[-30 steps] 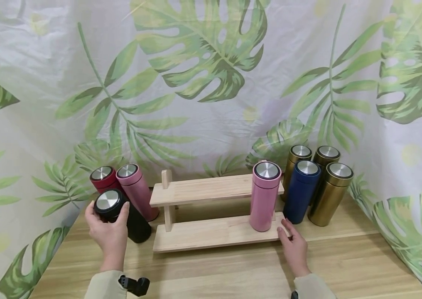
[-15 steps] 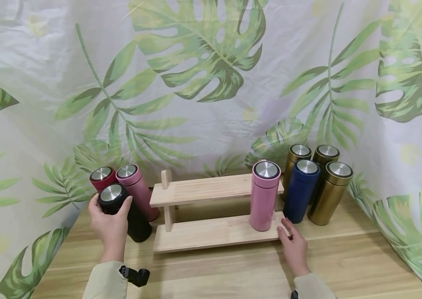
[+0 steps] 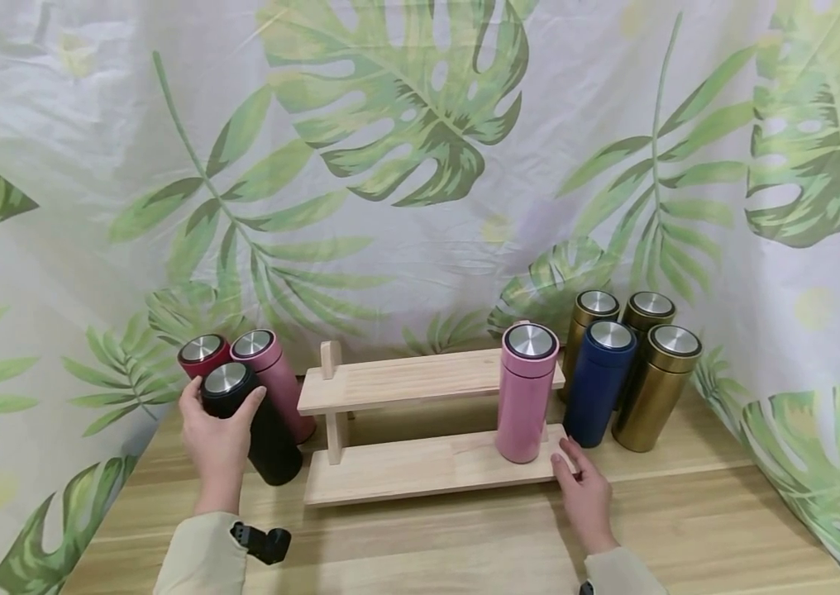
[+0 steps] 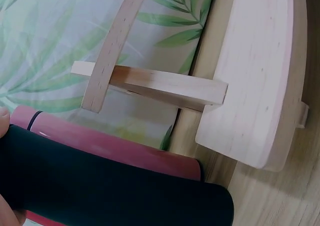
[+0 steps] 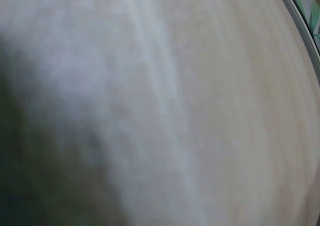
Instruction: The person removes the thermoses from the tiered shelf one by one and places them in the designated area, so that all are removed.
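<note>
In the head view my left hand (image 3: 217, 442) grips a black thermos bottle (image 3: 274, 442) just below its silver-topped lid, thumb on the right side and fingers on the left. The left wrist view shows the bottle's dark body (image 4: 100, 178) in front of a pink thermos bottle (image 4: 120, 143). A red bottle (image 3: 203, 349) stands behind, mostly hidden. My right hand (image 3: 585, 496) holds the right front corner of a two-tier wooden shelf (image 3: 405, 471), with thumb and index finger at the lower board. Another pink bottle (image 3: 524, 405) stands upright on that board, near its right end.
Right of the shelf stand a blue bottle (image 3: 598, 388) and several gold ones, including a front gold bottle (image 3: 654, 397). A leaf-print cloth (image 3: 420, 182) hangs behind the wooden table (image 3: 435, 554). The right wrist view is blurred, mostly pale wood grain.
My left hand has moved slightly up and right, carrying the black bottle's lid end with it; the base has barely shifted. My right hand keeps its place at the shelf corner.
</note>
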`<state>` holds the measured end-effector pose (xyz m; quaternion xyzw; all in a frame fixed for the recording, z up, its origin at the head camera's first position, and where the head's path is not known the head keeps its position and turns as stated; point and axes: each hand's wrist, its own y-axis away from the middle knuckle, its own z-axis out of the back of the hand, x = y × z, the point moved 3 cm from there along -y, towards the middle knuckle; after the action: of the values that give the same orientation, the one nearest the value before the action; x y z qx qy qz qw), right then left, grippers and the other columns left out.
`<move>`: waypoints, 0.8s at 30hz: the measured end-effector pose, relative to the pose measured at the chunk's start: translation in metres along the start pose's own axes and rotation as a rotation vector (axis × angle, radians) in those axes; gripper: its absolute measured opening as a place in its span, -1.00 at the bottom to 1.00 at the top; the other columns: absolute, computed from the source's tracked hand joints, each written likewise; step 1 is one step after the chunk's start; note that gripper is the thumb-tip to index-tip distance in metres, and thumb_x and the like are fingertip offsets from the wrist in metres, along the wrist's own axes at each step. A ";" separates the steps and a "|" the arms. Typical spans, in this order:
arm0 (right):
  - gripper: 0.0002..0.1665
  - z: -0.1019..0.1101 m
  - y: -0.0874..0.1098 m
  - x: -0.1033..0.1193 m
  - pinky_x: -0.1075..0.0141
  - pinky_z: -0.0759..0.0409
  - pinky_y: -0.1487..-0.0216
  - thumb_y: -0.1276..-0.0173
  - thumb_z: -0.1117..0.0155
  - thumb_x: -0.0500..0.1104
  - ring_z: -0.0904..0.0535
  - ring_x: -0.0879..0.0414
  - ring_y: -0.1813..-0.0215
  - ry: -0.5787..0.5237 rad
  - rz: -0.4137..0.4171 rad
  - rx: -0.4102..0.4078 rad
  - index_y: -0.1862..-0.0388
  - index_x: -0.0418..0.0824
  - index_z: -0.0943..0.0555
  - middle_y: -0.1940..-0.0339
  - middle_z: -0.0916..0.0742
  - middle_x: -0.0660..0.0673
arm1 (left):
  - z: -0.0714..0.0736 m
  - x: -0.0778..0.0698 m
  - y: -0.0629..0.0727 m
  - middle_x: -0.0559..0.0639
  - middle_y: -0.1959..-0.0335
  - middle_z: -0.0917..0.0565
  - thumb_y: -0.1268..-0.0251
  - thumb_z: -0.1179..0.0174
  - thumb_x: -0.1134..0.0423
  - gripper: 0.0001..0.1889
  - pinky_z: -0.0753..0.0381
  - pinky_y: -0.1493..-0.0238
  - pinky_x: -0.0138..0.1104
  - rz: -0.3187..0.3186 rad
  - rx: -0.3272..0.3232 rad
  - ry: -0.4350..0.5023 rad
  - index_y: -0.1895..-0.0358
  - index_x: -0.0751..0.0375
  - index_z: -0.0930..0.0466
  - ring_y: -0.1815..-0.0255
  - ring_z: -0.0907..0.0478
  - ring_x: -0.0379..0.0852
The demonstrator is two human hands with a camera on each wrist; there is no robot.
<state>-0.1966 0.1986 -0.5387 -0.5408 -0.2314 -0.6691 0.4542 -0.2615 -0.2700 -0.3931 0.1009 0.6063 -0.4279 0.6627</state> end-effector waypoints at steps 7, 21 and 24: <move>-0.55 0.000 0.000 0.000 0.74 -0.31 0.21 -0.32 -0.20 -0.06 -0.41 0.09 -0.21 0.002 -0.011 -0.001 -0.12 -0.26 -0.55 -0.24 -0.53 -0.15 | 0.000 0.000 -0.001 0.12 -0.25 -0.37 0.12 -0.46 0.10 -0.11 -0.24 -0.30 -0.15 -0.013 0.032 -0.025 -0.33 0.13 -0.17 -0.27 -0.29 0.02; -0.57 0.000 0.000 0.001 0.74 -0.31 0.20 -0.32 -0.20 -0.08 -0.44 0.08 -0.20 0.012 0.002 -0.013 -0.10 -0.27 -0.57 -0.21 -0.55 -0.17 | 0.000 -0.054 0.019 0.23 -0.22 -0.38 0.08 -0.44 0.26 -0.22 -0.15 -0.33 -0.28 -0.371 -0.073 0.057 -0.27 0.30 -0.28 -0.28 -0.25 0.03; -0.56 0.000 0.000 0.001 0.74 -0.30 0.20 -0.32 -0.19 -0.08 -0.42 -0.02 -0.22 0.013 -0.003 -0.005 -0.11 -0.27 -0.56 -0.22 -0.54 -0.17 | -0.005 -0.067 0.026 0.20 -0.23 -0.40 0.08 -0.42 0.30 -0.25 -0.15 -0.32 -0.34 -0.399 -0.064 0.106 -0.26 0.33 -0.30 -0.29 -0.27 -0.01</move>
<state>-0.1963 0.1982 -0.5375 -0.5374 -0.2276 -0.6738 0.4533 -0.2397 -0.2209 -0.3446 -0.0198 0.6613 -0.5254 0.5350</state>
